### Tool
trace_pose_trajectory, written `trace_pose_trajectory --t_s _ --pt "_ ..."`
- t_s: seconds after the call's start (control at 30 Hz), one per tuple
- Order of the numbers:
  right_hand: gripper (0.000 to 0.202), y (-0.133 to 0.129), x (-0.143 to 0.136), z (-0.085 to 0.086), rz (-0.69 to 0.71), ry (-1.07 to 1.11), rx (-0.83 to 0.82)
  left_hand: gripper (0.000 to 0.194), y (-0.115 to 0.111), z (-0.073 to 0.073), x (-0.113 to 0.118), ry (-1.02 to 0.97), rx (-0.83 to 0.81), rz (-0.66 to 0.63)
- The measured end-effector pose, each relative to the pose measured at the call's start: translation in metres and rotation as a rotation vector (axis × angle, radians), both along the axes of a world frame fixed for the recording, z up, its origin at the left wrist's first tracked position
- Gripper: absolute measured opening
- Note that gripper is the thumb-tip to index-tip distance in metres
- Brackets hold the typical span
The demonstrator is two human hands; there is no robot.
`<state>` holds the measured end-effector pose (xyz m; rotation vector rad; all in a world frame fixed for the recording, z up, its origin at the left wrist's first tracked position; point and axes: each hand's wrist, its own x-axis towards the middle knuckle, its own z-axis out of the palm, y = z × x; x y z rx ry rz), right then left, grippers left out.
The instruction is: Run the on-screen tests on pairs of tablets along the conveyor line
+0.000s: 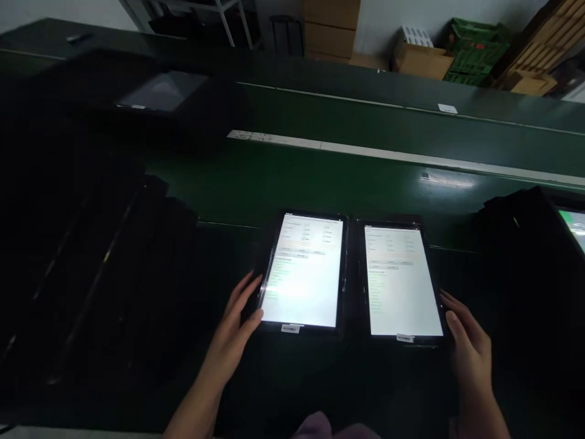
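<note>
Two black-framed tablets with bright white screens lie side by side in front of me, a narrow gap between them. My left hand (236, 323) holds the left tablet (305, 277) by its left edge, thumb near the lower corner and fingers along the side. At the right edge of the right tablet (402, 283), my right hand (470, 344) grips near the lower corner; its fingers are partly hidden behind the edge. Both screens show rows of small checkboxes, grey buttons and green text lines. A small barcode label (290, 328) sits below the left screen, and another label (404, 338) below the right one.
Dark stacked items (91, 262) fill the left side of the green bench (320, 177). Another dark stack (525, 256) stands at the right, with a lit screen (576, 225) beside it. Farther back are a dim tablet (164, 90), cardboard boxes (331, 27) and green crates (478, 49).
</note>
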<state>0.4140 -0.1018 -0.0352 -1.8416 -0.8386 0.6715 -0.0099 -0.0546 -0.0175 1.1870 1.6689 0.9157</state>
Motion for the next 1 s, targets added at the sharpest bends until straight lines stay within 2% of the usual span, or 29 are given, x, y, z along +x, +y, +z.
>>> trace_pose_trajectory --t_s 0.1,0.2,0.27,0.37,0.43,0.53,0.63,0.77,1.0 --pt "0.053 -0.018 -0.011 0.0 0.101 -0.02 0.044 0.07 -0.01 0.006 -0.005 0.057 0.005 -0.072" --pt "0.047 -0.026 -0.02 0.003 0.178 -0.119 0.076 0.078 -0.001 0.01 -0.022 0.069 -0.057 -0.177" --pt "0.036 -0.03 -0.028 0.008 0.235 -0.296 0.161 0.095 0.007 0.011 -0.032 0.093 -0.132 -0.279" --pt "0.024 -0.036 -0.042 0.017 0.429 -0.604 0.34 0.116 0.014 0.011 -0.039 0.141 -0.222 -0.368" --pt "0.027 -0.039 -0.049 0.022 0.548 -0.68 0.403 0.117 0.014 0.012 -0.038 0.136 -0.23 -0.377" --pt "0.027 -0.038 -0.053 0.024 0.628 -0.693 0.378 0.113 0.011 0.012 -0.036 0.096 -0.224 -0.391" --pt "0.027 -0.032 -0.049 0.02 0.552 -0.712 0.323 0.115 0.01 0.011 -0.034 0.108 -0.205 -0.413" --pt "0.03 -0.022 -0.047 0.018 0.315 -0.56 0.304 0.119 0.01 0.011 -0.029 0.201 -0.206 -0.396" --pt "0.027 0.01 -0.053 0.023 -0.043 -0.299 0.364 0.12 0.015 0.012 0.006 0.257 -0.212 -0.154"
